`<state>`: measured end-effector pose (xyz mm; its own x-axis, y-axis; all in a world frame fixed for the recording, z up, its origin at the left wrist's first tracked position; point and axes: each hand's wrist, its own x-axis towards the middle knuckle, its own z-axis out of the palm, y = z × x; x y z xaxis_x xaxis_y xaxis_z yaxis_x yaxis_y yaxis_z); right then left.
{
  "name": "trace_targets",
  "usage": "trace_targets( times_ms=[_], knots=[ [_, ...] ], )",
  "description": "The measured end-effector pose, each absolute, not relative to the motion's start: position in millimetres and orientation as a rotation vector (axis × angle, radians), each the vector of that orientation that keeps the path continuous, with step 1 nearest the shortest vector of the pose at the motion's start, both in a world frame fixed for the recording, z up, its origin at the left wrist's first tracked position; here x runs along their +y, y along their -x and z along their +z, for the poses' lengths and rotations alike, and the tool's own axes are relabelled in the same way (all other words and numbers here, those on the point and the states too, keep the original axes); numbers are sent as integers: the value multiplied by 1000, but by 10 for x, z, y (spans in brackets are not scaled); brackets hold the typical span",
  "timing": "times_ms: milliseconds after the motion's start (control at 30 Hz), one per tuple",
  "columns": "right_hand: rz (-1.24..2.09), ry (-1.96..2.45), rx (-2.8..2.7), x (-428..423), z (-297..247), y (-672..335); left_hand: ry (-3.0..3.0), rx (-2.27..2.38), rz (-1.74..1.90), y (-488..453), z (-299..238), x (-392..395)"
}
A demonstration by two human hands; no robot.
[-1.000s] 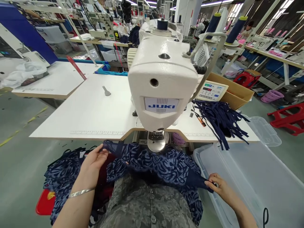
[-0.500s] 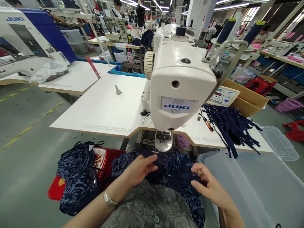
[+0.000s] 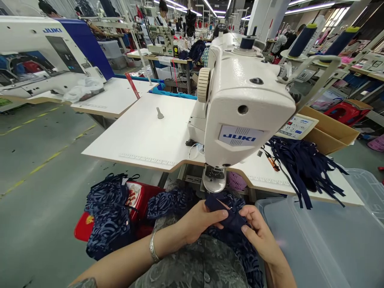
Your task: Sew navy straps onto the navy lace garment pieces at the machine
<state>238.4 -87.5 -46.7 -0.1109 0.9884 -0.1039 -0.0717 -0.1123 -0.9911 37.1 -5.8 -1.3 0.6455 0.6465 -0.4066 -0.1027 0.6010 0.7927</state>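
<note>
A navy patterned garment [image 3: 249, 256] lies across my lap below the sewing machine [image 3: 252, 100]. My left hand [image 3: 207, 218] pinches a plain dark navy part of it between thumb and fingers. Close by on the right, my right hand [image 3: 258, 230] grips the same navy cloth, thumb on top. The stretch of cloth between both hands sits just in front of the machine's rounded metal sewing arm [image 3: 214, 184], apart from it as far as I can see. My fingertips under the fabric are hidden.
More patterned garments [image 3: 108, 216] are heaped on a red stool [image 3: 144, 200] at the left. Navy straps [image 3: 303, 164] hang over the right table edge near a cardboard box [image 3: 333, 130]. A clear plastic bin [image 3: 324, 240] stands at the right. A small metal piece [image 3: 160, 114] lies on the white tabletop [image 3: 141, 136].
My left hand has moved right, close to my right hand, and now pinches the navy cloth. The cloth is raised between both hands. The view has shifted slightly left.
</note>
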Motion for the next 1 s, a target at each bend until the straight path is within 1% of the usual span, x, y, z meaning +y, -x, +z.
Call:
trace_targets(
  times_ms=[300,600,733,833,1000],
  knots=[
    [1433,1169,-1060,-808,-465,-2303,-797,744,496,-372,-28,-58],
    [1425,1172,-1118,-829,-399,-2274,-819,732,460,-339,-10,-31],
    [1322,1266,-1182,-821,-397,-2278,-813,765,453,-346,-56,-44],
    [1309,1388,-1251,-826,-402,-2268,-939,766,428,-352,-72,-44],
    [1325,1383,-1411,-849,-328,-2260,-1214,751,376,-333,-54,-22]
  ],
)
